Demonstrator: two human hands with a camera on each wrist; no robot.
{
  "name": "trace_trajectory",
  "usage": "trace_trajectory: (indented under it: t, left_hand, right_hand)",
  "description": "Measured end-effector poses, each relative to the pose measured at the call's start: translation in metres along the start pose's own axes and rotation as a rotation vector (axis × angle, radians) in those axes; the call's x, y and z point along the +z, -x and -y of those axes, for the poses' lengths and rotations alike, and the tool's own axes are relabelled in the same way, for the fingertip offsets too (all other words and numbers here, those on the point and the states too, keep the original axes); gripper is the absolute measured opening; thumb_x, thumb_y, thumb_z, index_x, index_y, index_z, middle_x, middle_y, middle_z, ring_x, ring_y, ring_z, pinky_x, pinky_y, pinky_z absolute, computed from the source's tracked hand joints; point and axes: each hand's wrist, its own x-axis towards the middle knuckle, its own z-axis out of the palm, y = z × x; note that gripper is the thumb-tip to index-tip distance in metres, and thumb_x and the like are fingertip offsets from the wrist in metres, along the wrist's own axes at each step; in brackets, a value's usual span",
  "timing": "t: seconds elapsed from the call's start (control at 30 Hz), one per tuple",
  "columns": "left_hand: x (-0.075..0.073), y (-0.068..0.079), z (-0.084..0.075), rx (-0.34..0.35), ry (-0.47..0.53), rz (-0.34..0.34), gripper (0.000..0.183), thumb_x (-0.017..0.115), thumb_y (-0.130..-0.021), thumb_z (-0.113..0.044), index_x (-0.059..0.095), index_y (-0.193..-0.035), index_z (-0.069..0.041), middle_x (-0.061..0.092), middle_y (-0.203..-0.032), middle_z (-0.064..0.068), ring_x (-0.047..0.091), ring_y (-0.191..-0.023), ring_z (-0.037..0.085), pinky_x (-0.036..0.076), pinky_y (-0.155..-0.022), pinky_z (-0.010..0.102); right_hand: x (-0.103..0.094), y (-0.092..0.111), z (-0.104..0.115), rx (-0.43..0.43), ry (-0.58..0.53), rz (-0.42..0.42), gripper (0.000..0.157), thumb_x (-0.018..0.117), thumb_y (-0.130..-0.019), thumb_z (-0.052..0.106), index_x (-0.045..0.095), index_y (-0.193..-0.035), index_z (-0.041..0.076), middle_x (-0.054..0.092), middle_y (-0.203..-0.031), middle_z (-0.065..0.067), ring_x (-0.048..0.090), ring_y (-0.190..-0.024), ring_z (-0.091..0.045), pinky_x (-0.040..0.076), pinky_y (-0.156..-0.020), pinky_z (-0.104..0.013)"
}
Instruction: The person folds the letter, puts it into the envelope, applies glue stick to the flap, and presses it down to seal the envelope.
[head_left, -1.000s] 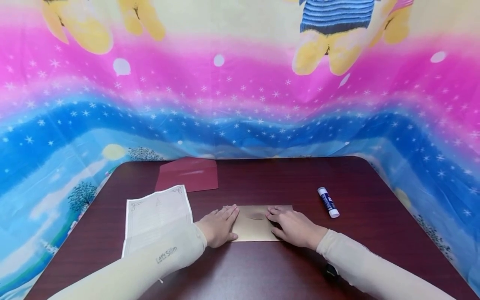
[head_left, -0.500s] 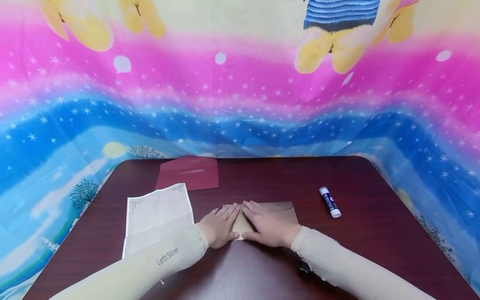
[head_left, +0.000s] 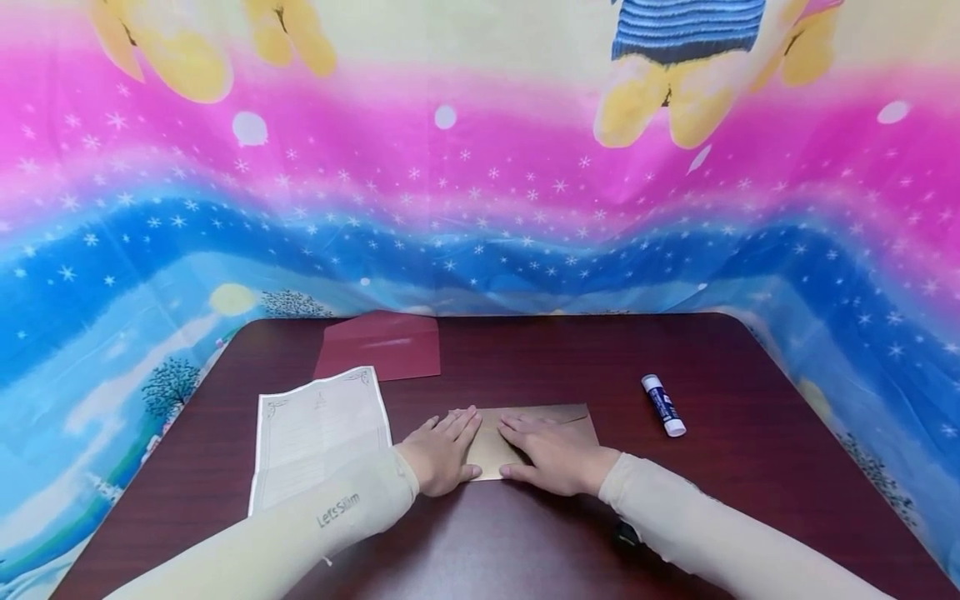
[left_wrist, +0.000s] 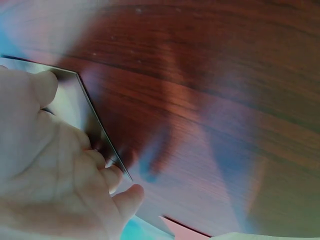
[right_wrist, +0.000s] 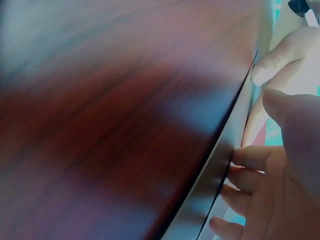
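Note:
A gold envelope (head_left: 491, 448) lies flat on the dark wood table, its flap line showing near the far right corner. My left hand (head_left: 441, 456) rests on the envelope's left end with fingers extended; in the left wrist view that hand (left_wrist: 55, 165) covers much of that end, leaving a corner visible. On the middle of the envelope lies my right hand (head_left: 557, 455), fingers straight and pressing down, thumb near the front edge. The right wrist view shows its fingers (right_wrist: 252, 182) against the envelope's surface (right_wrist: 200, 200). The two hands are a short gap apart.
A cream sheet with an ornamental border (head_left: 322, 429) lies left, partly under the left forearm. Behind it is a red envelope (head_left: 382, 350). A glue stick (head_left: 663, 406) lies to the right. A printed cloth (head_left: 480, 208) hangs behind the table (head_left: 525, 550).
My right hand has slid left from the envelope's right part to its middle, then back right a little. My left hand has stayed on the left end.

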Motion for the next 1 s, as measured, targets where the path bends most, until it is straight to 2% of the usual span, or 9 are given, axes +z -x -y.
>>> trace_trajectory:
  t: [0.13,0.5,0.73,1.0]
  left_hand:
    - [0.003,-0.004,0.001,0.002,0.016,-0.011,0.075,0.043,-0.103,-0.056,0.024,-0.161,-0.012,0.02,-0.171,0.001,0.022,-0.157,0.018,0.025,-0.126,0.044]
    - [0.001,-0.002,0.003,0.006,0.051,-0.007,0.076,0.043,-0.103,-0.056,0.021,-0.162,-0.012,0.018,-0.171,0.001,0.02,-0.158,0.018,0.023,-0.127,0.045]
    - [0.005,-0.004,0.006,0.01,0.056,-0.015,0.077,0.043,-0.103,-0.057,0.022,-0.162,-0.013,0.018,-0.171,0.001,0.02,-0.158,0.019,0.023,-0.127,0.046]
    - [-0.005,0.005,-0.001,0.005,0.088,-0.03,0.073,0.048,-0.103,-0.051,0.028,-0.16,-0.01,0.024,-0.169,0.004,0.026,-0.156,0.022,0.029,-0.124,0.048]
  right_hand:
    - [-0.006,0.011,-0.014,-0.001,0.003,-0.009,0.068,0.056,-0.1,0.05,0.044,-0.152,0.007,0.042,-0.16,-0.011,0.039,-0.15,-0.03,0.035,-0.119,-0.053]
    - [-0.021,0.05,-0.055,0.089,-0.046,0.021,0.067,0.059,-0.099,0.048,0.046,-0.151,0.008,0.041,-0.16,-0.013,0.037,-0.15,-0.034,0.033,-0.118,-0.06]
    - [-0.023,0.054,-0.058,0.107,-0.043,0.024,0.068,0.059,-0.099,0.049,0.046,-0.151,0.008,0.042,-0.16,-0.013,0.037,-0.15,-0.035,0.033,-0.118,-0.059]
    - [-0.017,0.055,-0.057,0.068,0.026,-0.039,0.066,0.067,-0.095,0.042,0.052,-0.146,0.003,0.049,-0.154,-0.017,0.045,-0.145,-0.037,0.034,-0.114,-0.066]
